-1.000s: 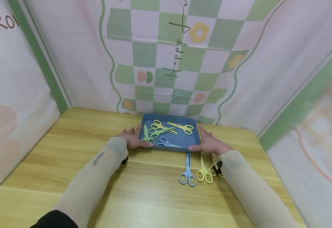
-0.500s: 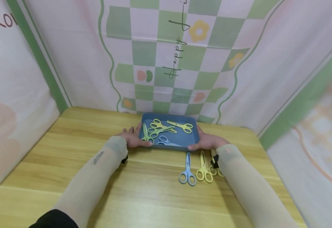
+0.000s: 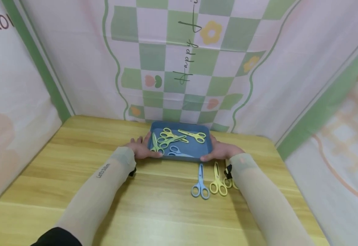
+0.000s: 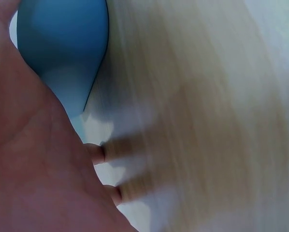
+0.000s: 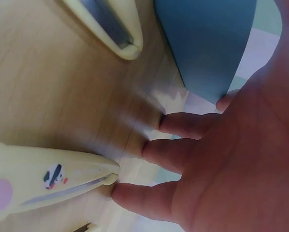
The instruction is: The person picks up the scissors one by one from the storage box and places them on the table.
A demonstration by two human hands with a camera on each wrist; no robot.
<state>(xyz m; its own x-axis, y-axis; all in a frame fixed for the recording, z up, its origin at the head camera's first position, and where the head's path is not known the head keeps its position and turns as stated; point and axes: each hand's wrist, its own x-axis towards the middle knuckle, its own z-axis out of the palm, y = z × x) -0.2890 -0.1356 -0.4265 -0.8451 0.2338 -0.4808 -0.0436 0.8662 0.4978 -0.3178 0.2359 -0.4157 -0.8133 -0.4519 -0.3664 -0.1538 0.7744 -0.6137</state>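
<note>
A blue tray (image 3: 197, 149) stands at the back of the table, holding several pairs of children's scissors: yellow (image 3: 199, 138), green (image 3: 163, 143) and blue (image 3: 175, 149). My left hand (image 3: 140, 150) lies against its left side, thumb along the front rim. On the right side my right hand (image 3: 222, 151) touches the tray likewise, thumb at the front corner. In the right wrist view its fingers (image 5: 171, 154) are spread and nearly straight, reaching down to the table. Much of the left fingers is hidden behind the palm in the left wrist view.
In front of the tray lie blue scissors (image 3: 200, 186) and yellow scissors (image 3: 218, 186), side by side. Another yellow pair (image 3: 228, 182) is partly hidden under my right wrist. A patterned cloth (image 3: 179, 68) hangs directly behind the tray.
My right hand and wrist have shifted slightly left and away from me. The left hand stays at the tray's side. The whole head view has drifted a little; the tray hardly moves against the cloth.
</note>
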